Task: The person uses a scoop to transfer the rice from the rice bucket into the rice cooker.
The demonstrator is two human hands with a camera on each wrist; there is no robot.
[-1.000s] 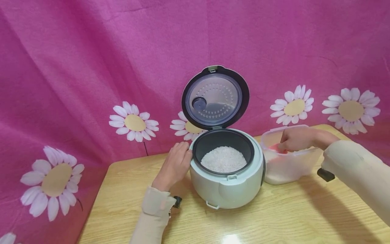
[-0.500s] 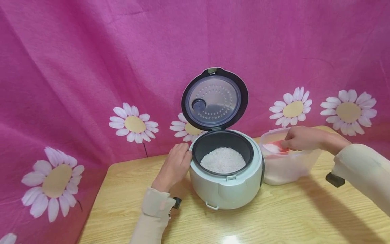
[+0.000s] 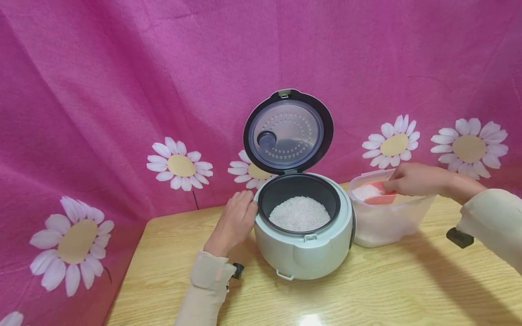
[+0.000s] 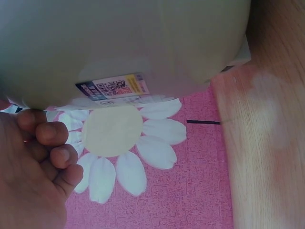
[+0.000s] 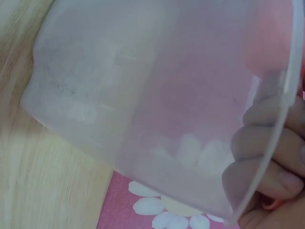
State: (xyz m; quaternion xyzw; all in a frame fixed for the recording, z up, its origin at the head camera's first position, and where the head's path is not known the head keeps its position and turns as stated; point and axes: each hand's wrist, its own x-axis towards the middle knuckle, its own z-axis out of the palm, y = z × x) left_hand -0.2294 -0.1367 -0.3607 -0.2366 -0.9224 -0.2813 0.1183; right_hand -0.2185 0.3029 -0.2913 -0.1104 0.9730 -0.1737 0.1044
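Note:
The pale green rice cooker (image 3: 303,256) stands with its lid (image 3: 289,133) raised, and white rice (image 3: 299,213) fills part of its dark inner pot (image 3: 271,192). My left hand (image 3: 232,222) grips the left edge of the cooker's rim; its curled fingers (image 4: 51,133) show beside the cooker's wall in the left wrist view. To the right, my right hand (image 3: 418,179) holds a red scoop (image 3: 383,198) heaped with rice at the top of a translucent plastic container (image 3: 387,224). Through the container's wall, the right wrist view shows that hand's curled fingers (image 5: 267,143).
Rice lies in the bottom of the container, which stands close against the cooker's right side. Both are on a wooden table (image 3: 171,258). A pink cloth (image 3: 183,81) with daisies hangs behind the table and along its left side.
The right hand has risen and shifted right, bringing the scoop with rice up from inside the container to its rim. The left hand stays at the cooker.

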